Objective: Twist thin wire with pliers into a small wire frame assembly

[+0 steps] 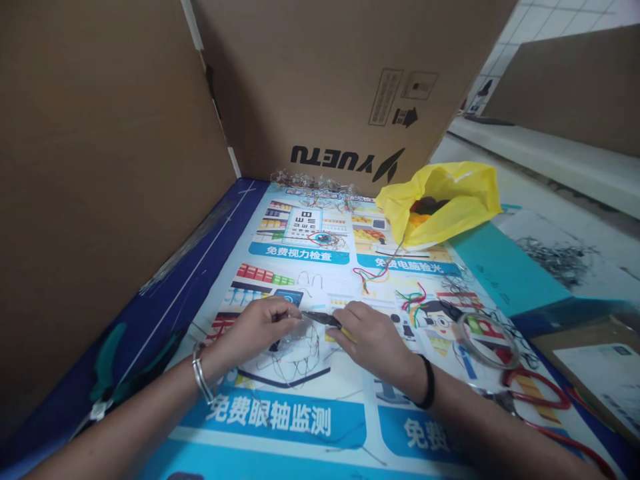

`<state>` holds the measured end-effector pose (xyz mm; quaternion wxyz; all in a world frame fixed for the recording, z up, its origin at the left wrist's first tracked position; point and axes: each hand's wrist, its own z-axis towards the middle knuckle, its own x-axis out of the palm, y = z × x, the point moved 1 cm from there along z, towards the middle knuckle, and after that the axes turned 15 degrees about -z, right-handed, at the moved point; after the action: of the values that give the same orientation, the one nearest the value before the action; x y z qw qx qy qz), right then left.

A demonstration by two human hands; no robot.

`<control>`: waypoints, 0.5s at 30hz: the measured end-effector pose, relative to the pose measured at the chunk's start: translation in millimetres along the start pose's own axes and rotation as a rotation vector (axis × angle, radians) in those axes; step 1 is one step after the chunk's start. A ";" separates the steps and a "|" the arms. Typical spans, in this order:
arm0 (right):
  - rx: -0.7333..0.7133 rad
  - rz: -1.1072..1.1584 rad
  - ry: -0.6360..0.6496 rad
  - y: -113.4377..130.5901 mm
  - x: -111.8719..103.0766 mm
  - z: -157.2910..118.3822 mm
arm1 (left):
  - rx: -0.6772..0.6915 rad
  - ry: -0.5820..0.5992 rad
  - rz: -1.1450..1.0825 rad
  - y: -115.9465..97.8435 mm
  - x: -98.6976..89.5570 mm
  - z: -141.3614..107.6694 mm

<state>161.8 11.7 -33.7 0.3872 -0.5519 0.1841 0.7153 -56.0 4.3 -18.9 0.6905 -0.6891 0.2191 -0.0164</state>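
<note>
My right hand (373,337) is closed round a pair of pliers (321,318) with yellow handles, their dark jaws pointing left. My left hand (273,323) pinches a piece of thin wire work (303,343), with the plier tips touching or very close to it at the fingertips. Loops of fine wire and clear bits hang below the left fingers; their exact form is too small to tell. Beyond the hands lie short red, green and yellow cords (415,301).
A yellow bag (450,207) stands at the back right, near a teal sheet (505,267) and a pile of dark wires (557,260). A tape roll (487,340) and red-handled scissors (543,399) lie right, green-handled pliers (106,367) left. Cardboard walls (320,87) rise behind and left.
</note>
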 end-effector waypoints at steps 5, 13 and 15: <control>0.040 0.117 -0.023 0.3 0.5 -0.6 | 0.010 0.012 -0.016 -0.7 -0.4 0.6; 0.064 0.263 0.037 0.9 3.0 -1.2 | -0.042 0.035 -0.045 -0.8 2.3 -0.2; 0.062 0.270 0.046 1.1 2.4 -0.7 | -0.051 0.051 -0.042 -0.4 2.3 -0.5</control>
<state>161.2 11.4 -36.4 0.3000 -0.5263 0.2873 0.7419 -54.0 3.0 -19.2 0.6663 -0.7104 0.2226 -0.0429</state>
